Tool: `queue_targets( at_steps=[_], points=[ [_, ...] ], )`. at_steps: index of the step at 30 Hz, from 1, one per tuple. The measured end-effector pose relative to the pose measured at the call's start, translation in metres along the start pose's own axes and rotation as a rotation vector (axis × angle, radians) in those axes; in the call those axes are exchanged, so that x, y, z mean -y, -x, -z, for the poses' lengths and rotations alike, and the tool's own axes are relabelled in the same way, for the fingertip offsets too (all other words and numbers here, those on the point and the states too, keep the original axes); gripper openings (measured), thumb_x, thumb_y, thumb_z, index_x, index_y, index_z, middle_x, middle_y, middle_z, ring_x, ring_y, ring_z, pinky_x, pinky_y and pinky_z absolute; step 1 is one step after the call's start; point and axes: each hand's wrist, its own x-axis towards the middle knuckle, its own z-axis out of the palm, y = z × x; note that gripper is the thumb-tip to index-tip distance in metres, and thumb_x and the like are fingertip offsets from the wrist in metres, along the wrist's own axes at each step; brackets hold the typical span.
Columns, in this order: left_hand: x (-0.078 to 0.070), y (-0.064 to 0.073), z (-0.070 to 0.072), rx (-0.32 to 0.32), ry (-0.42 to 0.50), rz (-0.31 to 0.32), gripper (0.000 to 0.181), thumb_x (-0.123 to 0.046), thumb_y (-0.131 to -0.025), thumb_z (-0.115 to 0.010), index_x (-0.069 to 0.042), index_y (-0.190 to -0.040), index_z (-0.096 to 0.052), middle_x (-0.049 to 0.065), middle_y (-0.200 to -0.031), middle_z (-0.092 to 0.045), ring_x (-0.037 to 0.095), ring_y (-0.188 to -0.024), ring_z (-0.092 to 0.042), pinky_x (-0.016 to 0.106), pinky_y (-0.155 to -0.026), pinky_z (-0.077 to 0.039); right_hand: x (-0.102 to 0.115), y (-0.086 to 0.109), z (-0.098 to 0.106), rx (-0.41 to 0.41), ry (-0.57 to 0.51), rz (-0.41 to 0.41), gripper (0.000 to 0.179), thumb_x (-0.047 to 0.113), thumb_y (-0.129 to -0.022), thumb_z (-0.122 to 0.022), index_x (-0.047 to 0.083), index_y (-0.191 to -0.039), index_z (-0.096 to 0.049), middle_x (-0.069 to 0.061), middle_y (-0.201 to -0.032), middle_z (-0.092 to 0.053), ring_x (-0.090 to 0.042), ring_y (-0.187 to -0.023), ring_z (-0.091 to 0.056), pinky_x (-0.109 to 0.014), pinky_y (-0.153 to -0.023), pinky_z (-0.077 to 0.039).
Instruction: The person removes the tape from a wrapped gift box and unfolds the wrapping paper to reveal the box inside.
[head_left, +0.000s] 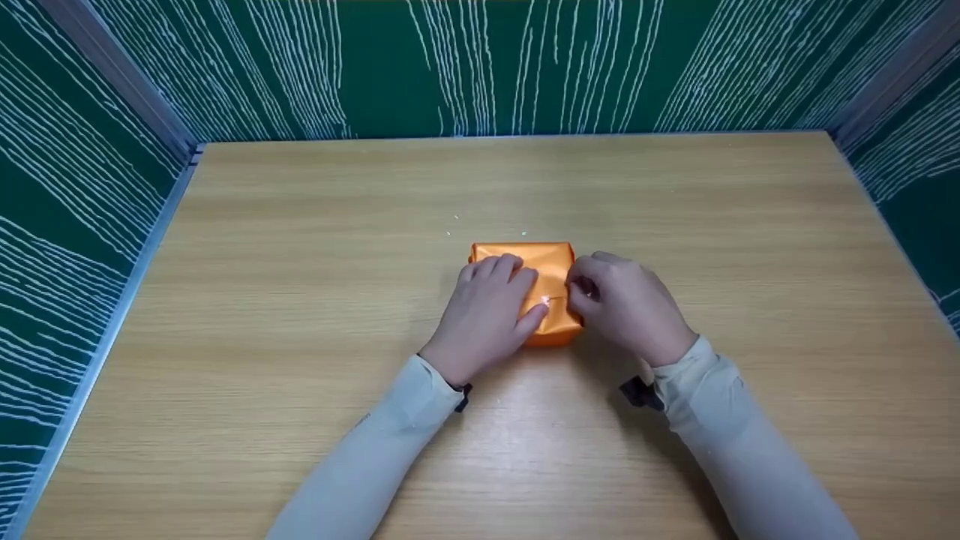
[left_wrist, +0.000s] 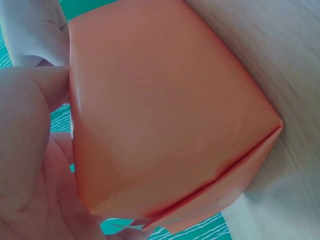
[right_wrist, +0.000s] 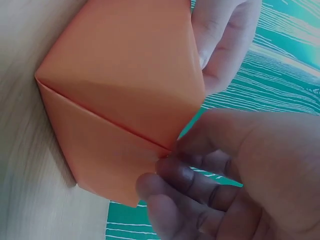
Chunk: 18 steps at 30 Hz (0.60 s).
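Note:
A box-shaped package wrapped in glossy orange paper [head_left: 547, 259] sits on the table. My left hand [head_left: 487, 311] rests on its top left, fingers laid across the paper and thumb toward the middle. At the right end, my right hand [head_left: 622, 304] pinches the tip of the folded paper flap [right_wrist: 107, 147] between thumb and fingertips. The left wrist view shows the package's smooth near side [left_wrist: 165, 110] and a creased fold at its end. A small shiny patch and a short seam show on top. My right fingers partly hide the flap's tip.
The package lies on a light wood table [head_left: 300, 225]. A few tiny white scraps [head_left: 456, 217] lie beyond it. Green panels with white streaky lines [head_left: 390, 75] stand along the back and both sides of the table.

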Motion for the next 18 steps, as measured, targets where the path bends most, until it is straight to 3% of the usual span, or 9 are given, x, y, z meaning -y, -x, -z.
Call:
queue_targets(
  at_steps=[5,11,18],
  points=[
    [-0.0004,0.0004,0.0016,0.015,-0.008,0.002,0.048,-0.048,-0.106,-0.049,-0.012,-0.135,-0.063,0.011,-0.141,-0.056,0.033,-0.131,-0.051,0.05,-0.113,-0.037,0.0018,0.001,-0.0016,0.006,0.016,-0.005,0.006,0.011,-0.092,-0.067,0.007,-0.092,-0.072,-0.005,-0.079,-0.059,-0.021,-0.063,-0.053,-0.033,-0.058,-0.044],
    [-0.0008,0.0003,0.0015,0.029,-0.012,0.006,0.05,-0.05,-0.106,-0.048,-0.012,-0.137,-0.062,0.01,-0.142,-0.055,0.033,-0.132,-0.05,0.05,-0.114,-0.036,0.0033,-0.0006,-0.0023,0.037,-0.007,-0.065,0.01,0.015,-0.096,-0.07,0.006,-0.092,-0.069,-0.007,-0.082,-0.061,-0.021,-0.065,-0.054,-0.034,-0.059,-0.044],
    [-0.0009,-0.001,0.002,0.038,-0.002,0.011,0.051,-0.049,-0.106,-0.049,-0.012,-0.138,-0.061,0.01,-0.144,-0.055,0.032,-0.134,-0.049,0.05,-0.115,-0.035,0.001,-0.0026,0.0001,0.075,-0.005,-0.106,0.009,0.015,-0.099,-0.067,0.006,-0.101,-0.069,-0.007,-0.084,-0.063,-0.022,-0.067,-0.057,-0.035,-0.06,-0.048]
  ],
)
